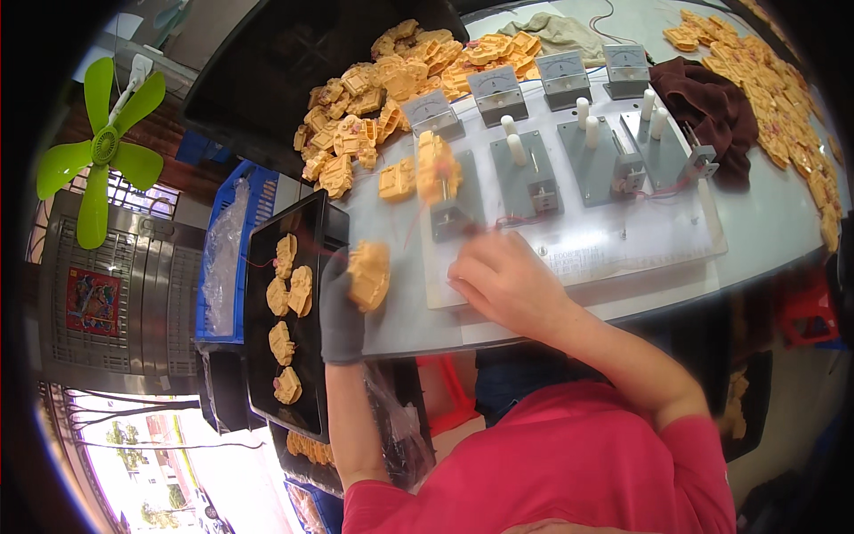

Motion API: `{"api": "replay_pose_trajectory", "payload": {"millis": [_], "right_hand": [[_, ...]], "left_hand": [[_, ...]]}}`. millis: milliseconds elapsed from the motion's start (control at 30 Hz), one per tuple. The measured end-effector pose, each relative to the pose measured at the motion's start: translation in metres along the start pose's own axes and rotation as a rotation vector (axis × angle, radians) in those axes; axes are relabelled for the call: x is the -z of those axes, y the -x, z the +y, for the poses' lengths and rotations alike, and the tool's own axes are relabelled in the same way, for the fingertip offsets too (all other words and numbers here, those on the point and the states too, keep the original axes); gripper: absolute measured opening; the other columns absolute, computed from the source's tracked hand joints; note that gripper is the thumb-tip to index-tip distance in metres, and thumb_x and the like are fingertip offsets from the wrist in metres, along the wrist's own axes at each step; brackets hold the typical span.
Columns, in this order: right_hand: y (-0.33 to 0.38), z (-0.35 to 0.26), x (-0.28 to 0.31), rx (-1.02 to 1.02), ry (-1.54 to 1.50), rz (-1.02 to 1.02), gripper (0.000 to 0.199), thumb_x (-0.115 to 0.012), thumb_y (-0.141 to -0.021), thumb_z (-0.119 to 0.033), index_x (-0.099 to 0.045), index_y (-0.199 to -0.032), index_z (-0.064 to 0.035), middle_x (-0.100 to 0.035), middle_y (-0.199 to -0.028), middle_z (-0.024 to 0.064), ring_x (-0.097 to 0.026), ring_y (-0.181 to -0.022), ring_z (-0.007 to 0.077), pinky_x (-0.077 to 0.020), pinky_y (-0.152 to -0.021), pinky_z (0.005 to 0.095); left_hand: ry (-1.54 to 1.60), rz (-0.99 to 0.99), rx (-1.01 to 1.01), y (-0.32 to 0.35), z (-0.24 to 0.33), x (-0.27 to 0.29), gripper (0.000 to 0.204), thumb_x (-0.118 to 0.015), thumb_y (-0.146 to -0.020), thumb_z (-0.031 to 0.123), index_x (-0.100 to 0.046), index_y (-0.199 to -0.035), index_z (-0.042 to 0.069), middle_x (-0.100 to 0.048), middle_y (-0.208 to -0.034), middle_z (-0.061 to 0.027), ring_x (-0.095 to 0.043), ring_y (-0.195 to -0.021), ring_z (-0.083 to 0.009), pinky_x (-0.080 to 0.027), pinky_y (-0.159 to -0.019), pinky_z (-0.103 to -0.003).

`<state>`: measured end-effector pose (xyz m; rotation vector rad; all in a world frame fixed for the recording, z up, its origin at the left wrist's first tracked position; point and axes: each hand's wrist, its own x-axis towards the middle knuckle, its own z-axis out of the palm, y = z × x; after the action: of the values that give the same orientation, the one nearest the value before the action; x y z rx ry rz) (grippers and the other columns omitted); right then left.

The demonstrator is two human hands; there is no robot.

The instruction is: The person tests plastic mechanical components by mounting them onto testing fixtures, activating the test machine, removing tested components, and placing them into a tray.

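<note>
My left hand (340, 311), in a dark grey glove, is closed on a yellow moulded plastic part (369, 276) at the table's left front edge. A thin red wire seems to trail near it. My bare right hand (511, 280) is over the front of a white test board (623, 254), fingers curled together; what they pinch, if anything, is blurred. Just beyond, another yellow part (439, 169) sits on the leftmost grey fixture plate, smeared by motion. A further yellow part (397, 181) lies beside the board.
Several analogue meters (496, 93) stand behind grey plates with white posts (592, 132). Yellow parts are heaped (391, 80) at the back and spread (774, 98) at the right. A brown cloth (712, 111) lies right of the board. A black tray (307, 347) with several parts stands left.
</note>
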<state>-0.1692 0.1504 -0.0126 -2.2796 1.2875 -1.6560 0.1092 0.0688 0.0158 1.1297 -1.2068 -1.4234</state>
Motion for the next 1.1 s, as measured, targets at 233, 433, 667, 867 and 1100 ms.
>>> {"api": "replay_pose_trajectory", "payload": {"millis": [233,433,667,867,1100], "right_hand": [[-0.002,-0.008,0.030,-0.248,-0.492,0.066,0.035,-0.073,-0.091,-0.014,-0.060,-0.122,-0.0067,-0.065,-0.114,0.0084,-0.062,-0.105,0.0227,-0.0472,-0.089,0.0339],[-0.012,-0.014,0.064,-0.432,-0.903,0.080,0.062,-0.066,-0.098,-0.010,-0.032,-0.149,-0.0016,-0.063,-0.125,0.0144,-0.060,-0.112,0.0174,-0.0461,-0.094,0.0311],[-0.014,0.004,0.095,-0.517,-1.006,0.212,0.055,-0.063,-0.100,-0.006,-0.037,-0.148,-0.0033,-0.063,-0.122,0.0122,-0.060,-0.106,0.0144,-0.0479,-0.094,0.0304],[-0.016,0.012,0.105,-0.365,-0.721,0.137,0.056,-0.063,-0.095,0.001,-0.042,-0.146,-0.0037,-0.063,-0.117,0.0088,-0.058,-0.105,0.0143,-0.0469,-0.093,0.0309],[-0.019,0.012,0.101,-0.124,-0.279,0.286,0.057,-0.076,-0.085,0.001,-0.053,-0.136,-0.0085,-0.067,-0.116,0.0097,-0.065,-0.097,0.0227,-0.0523,-0.085,0.0347]], "left_hand": [[0.470,-0.162,0.018,0.049,0.068,-0.063,0.055,-0.051,-0.104,0.038,-0.046,-0.145,0.001,-0.054,-0.144,-0.0158,-0.057,-0.130,-0.0294,-0.055,-0.100,-0.046],[0.164,-0.455,-0.170,0.044,0.068,-0.145,0.057,-0.050,-0.106,0.025,-0.034,-0.153,-0.002,-0.045,-0.151,-0.0152,-0.044,-0.141,-0.0247,-0.040,-0.114,-0.037],[-0.192,-0.370,-0.104,0.041,0.082,-0.188,0.062,-0.054,-0.102,0.018,-0.032,-0.157,-0.001,-0.047,-0.148,-0.0115,-0.047,-0.133,-0.0195,-0.037,-0.113,-0.033],[-0.425,-0.449,-0.288,0.029,0.088,-0.200,0.066,-0.064,-0.097,0.012,-0.036,-0.155,0.001,-0.051,-0.145,-0.0114,-0.052,-0.128,-0.0185,-0.042,-0.109,-0.033],[-0.752,-0.487,-0.336,0.014,0.105,-0.197,0.068,-0.074,-0.087,0.000,-0.047,-0.148,0.005,-0.058,-0.136,-0.0098,-0.056,-0.126,-0.0182,-0.046,-0.107,-0.035]]}}
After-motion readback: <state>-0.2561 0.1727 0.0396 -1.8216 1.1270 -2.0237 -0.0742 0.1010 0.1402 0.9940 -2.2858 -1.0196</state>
